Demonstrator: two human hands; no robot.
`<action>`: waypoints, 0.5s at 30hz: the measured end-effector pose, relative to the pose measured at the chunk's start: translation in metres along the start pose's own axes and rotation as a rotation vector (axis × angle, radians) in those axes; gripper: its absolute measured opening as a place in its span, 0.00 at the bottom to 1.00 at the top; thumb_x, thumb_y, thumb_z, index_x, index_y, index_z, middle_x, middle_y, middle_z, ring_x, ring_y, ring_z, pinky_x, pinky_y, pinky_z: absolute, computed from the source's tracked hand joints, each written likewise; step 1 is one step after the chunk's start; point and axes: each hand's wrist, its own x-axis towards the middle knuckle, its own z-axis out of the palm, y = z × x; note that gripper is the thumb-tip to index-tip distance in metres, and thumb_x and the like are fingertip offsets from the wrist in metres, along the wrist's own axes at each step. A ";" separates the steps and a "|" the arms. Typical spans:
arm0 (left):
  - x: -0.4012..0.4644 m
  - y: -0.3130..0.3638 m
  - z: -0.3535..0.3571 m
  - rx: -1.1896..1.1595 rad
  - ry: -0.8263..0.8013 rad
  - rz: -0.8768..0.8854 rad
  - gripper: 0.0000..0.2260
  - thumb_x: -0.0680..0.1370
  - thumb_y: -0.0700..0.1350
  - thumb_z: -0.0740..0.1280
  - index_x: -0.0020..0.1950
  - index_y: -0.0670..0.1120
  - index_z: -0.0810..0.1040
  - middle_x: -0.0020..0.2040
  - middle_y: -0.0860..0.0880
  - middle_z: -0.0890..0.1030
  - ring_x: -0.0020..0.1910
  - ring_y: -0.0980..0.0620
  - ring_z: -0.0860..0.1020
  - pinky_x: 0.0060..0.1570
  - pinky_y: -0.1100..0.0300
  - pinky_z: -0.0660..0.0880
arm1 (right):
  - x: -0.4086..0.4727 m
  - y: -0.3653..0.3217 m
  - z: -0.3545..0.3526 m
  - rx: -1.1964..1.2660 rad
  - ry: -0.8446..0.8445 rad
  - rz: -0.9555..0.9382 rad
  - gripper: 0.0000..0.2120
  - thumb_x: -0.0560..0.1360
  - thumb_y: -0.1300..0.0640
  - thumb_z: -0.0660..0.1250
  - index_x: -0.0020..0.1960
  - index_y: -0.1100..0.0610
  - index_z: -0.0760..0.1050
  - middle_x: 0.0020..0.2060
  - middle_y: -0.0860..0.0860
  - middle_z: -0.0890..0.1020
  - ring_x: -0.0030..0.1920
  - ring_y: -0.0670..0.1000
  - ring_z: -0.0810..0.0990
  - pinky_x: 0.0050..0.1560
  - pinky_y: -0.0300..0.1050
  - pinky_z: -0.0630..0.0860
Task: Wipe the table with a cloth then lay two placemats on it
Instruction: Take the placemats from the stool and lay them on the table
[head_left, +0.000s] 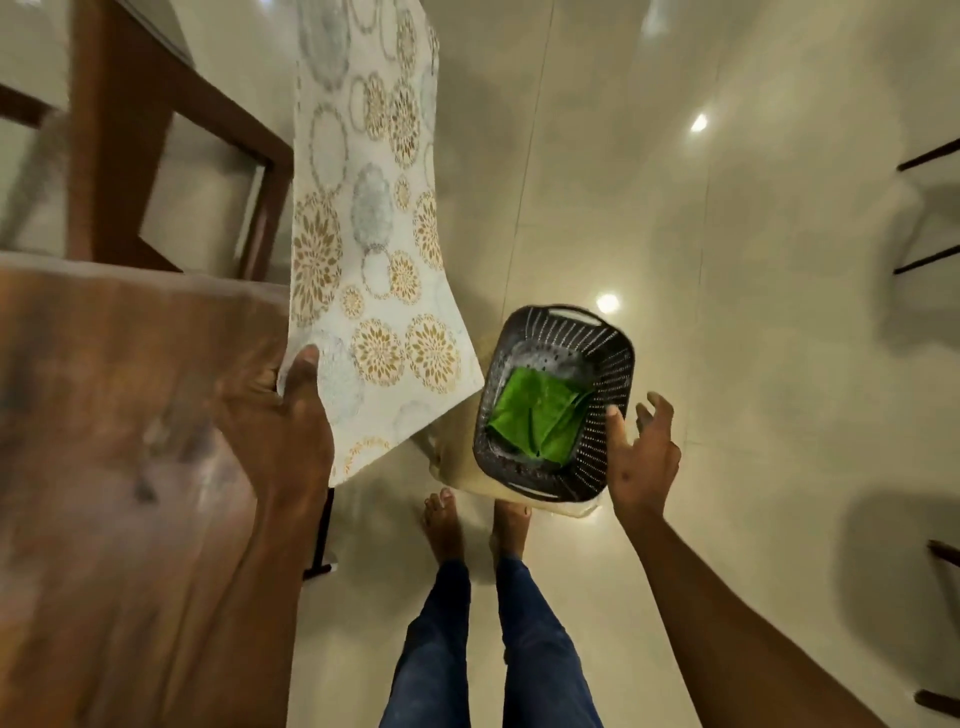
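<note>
Left hand (291, 415) pinches the patterned placemat (363, 249) by one corner beside the wooden table (130, 441); right hand (641, 452) hovers spread by the basket (558, 402) holding the green cloth (537, 418). Better bring that free hand to the opposite corner, then lay it flat.

light: warm, rather dim indoor light from overhead lamps
glare: bright round spots on the glossy floor (727, 260), beyond the right hand (641, 457)
shadows: soft dark patches on the floor to the right of the right hand
blur: bench (130, 441) under the left hand (291, 415) is smeared; the placemat (363, 234) it holds is fairly sharp
distortion: wide-angle bending, straight lines curve towards the edges
colour: yellowish cast
</note>
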 end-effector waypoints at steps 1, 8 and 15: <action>-0.001 0.011 -0.009 0.003 -0.009 -0.016 0.11 0.84 0.42 0.69 0.48 0.34 0.82 0.41 0.43 0.82 0.36 0.57 0.77 0.37 0.70 0.70 | -0.001 -0.016 -0.005 0.022 -0.005 -0.023 0.26 0.83 0.46 0.69 0.77 0.51 0.65 0.72 0.60 0.78 0.73 0.58 0.77 0.73 0.59 0.75; -0.020 0.064 -0.063 -0.190 -0.136 -0.123 0.10 0.82 0.50 0.71 0.57 0.44 0.87 0.53 0.47 0.88 0.49 0.47 0.87 0.51 0.42 0.86 | -0.010 -0.137 -0.044 0.195 -0.169 -0.217 0.23 0.82 0.47 0.70 0.74 0.53 0.72 0.66 0.54 0.83 0.66 0.48 0.81 0.68 0.45 0.77; -0.048 0.105 -0.101 -0.481 -0.365 -0.290 0.07 0.81 0.43 0.72 0.53 0.49 0.90 0.53 0.43 0.90 0.51 0.38 0.89 0.51 0.37 0.85 | -0.027 -0.194 -0.083 0.197 -0.383 -0.219 0.39 0.74 0.31 0.71 0.75 0.54 0.72 0.67 0.52 0.81 0.67 0.53 0.80 0.70 0.54 0.77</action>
